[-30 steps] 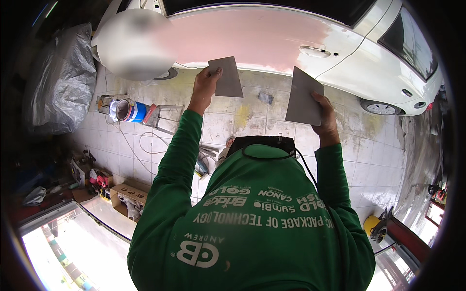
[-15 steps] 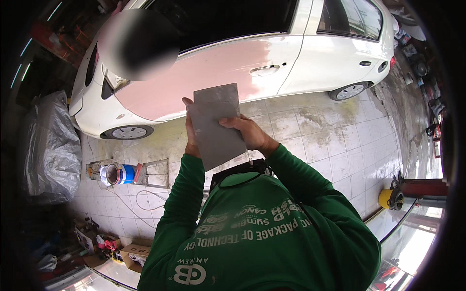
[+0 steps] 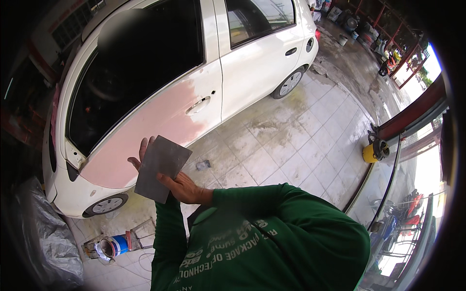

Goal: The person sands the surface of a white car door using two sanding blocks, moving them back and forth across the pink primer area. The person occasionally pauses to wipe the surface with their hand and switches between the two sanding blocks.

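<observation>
A dark grey sheet of sandpaper point(image 3: 156, 162) is held up in front of my chest, tilted, before the car door. My right hand point(image 3: 187, 188) grips its right edge, the thumb lying across the front face and the other fingers mostly hidden. Behind the sheet's left edge is my left hand point(image 3: 137, 154), its fingers stretched out and apart; the palm is hidden by the sheet. Beyond both hands stands a white car point(image 3: 257, 65), whose front door carries a large dull pink patch point(image 3: 160, 114) around and below the door handle point(image 3: 198, 105).
A small greyish block point(image 3: 203, 165) lies on the tiled floor point(image 3: 262, 160). At lower left a blue can point(image 3: 116, 246) sits on a low metal stand. Grey plastic sheeting point(image 3: 48, 242) is bunched near the front wheel. A yellow bucket point(image 3: 373, 153) stands by the glass partition at right.
The view has turned to the right, so the car sits further left. Two offset layers of the sheet now look like one smaller rectangle. My left fingers have spread out.
</observation>
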The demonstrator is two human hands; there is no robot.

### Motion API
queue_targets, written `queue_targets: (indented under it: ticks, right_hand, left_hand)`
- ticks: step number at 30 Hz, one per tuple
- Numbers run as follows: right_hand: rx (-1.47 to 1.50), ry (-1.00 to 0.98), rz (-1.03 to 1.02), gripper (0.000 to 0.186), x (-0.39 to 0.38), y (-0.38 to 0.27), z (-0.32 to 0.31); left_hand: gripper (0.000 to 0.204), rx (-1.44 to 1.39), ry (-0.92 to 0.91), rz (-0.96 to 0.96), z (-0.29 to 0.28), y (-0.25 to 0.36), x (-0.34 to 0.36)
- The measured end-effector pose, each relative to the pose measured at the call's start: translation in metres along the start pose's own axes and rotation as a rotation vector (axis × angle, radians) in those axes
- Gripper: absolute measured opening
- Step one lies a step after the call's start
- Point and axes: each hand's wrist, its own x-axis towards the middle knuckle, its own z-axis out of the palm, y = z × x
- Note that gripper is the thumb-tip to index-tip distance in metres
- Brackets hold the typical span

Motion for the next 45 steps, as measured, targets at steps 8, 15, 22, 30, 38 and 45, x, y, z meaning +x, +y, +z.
queue_targets:
  ticks: [8, 15, 22, 30, 38, 45]
  right_hand:
    - [-0.087, 0.126, 0.13, 0.066, 0.039, -0.001, -0.029]
    - [0.481, 0.273, 0.12, 0.057, 0.113, 0.005, -0.116]
    - [0.571, 0.041, 0.48, 0.048, 0.079, 0.008, -0.122]
    - [0.922, -0.366, 0.53, 0.058, 0.016, 0.007, -0.118]
    - [0.705, -0.258, 0.645, 0.053, 0.05, 0.032, -0.083]
    - [0.639, -0.112, 0.358, 0.052, 0.059, 0.049, -0.078]
  left_hand:
    - [0.071, 0.122, 0.08, 0.031, -0.018, -0.052, 0.02]
    - [0.067, 0.583, -0.108, -0.301, 0.065, -0.065, 0.003]
    - [0.036, 0.613, -0.533, -0.799, 0.026, -0.032, 0.008]
    - [0.057, 0.931, 0.092, -0.585, -0.102, 0.011, 0.019]
    - [0.053, 0.08, 0.117, -0.378, -0.024, -0.059, -0.021]
    - [0.058, -0.386, 0.175, -0.232, -0.026, -0.065, -0.029]
